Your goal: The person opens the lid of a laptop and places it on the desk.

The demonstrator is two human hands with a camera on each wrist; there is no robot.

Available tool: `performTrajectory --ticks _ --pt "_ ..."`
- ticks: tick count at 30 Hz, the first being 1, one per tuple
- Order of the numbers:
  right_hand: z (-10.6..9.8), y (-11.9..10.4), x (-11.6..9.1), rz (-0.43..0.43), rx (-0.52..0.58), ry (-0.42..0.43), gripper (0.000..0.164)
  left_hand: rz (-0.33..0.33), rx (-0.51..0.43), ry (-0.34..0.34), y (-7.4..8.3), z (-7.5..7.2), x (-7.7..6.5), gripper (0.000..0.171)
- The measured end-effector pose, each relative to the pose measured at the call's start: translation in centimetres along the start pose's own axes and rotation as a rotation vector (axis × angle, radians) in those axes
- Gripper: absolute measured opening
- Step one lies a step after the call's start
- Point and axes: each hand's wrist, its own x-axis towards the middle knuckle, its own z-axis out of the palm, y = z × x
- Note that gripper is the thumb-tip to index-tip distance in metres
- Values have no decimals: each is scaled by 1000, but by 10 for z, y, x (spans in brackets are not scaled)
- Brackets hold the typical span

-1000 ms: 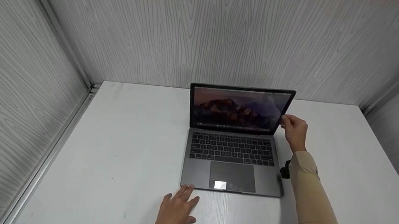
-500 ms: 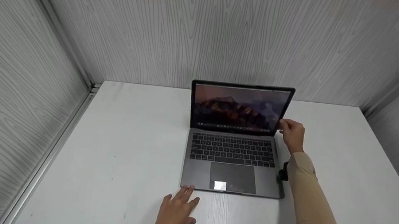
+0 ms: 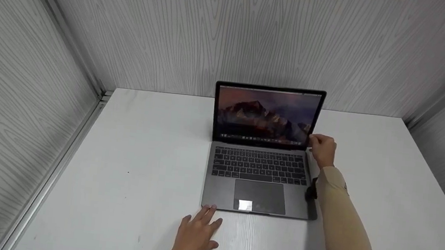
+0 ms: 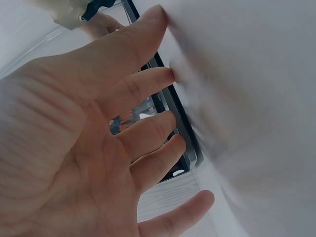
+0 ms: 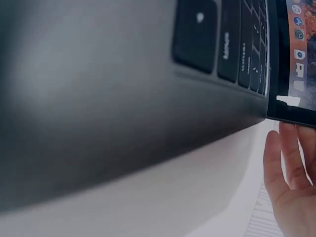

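A grey laptop stands opened on the white table, its lit screen showing a mountain picture. My right hand holds the lid by its right edge, low down near the hinge, with the fingers bent. In the right wrist view, fingertips meet the edge of the lid, partly hidden by it. My left hand lies spread in front of the laptop, two fingertips right at the front left corner of the base. In the left wrist view its palm shows, with the fingers spread.
The white table extends on both sides of the laptop. A wood-grain panel rises behind it, close to the screen, with side panels at left and right. A black wrist device overlaps the laptop's right edge.
The lid has tilted further back, its top edge moving away from me. My right hand has shifted slightly left and down with the lid's edge. The left hand has stayed put.
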Motion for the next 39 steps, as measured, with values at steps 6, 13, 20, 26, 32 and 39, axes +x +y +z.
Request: performTrajectory --ticks 6,13,20,26,32,39 --pt "2 1 -2 88 -50 -37 28 8 3 6 0 -1 -1 56" --pt "0 -6 1 143 -78 -87 29 0 -8 11 0 -1 1 57" --pt "0 -7 1 149 -109 -104 28 30 3 36 -2 0 0 58" --pt "0 -12 4 219 -104 -128 30 29 -5 47 -2 0 1 57" --pt "1 -14 5 220 -153 -120 30 26 -2 44 -3 0 0 57" --pt "4 -12 3 244 -144 -129 31 25 -2 38 -2 -1 -1 56"
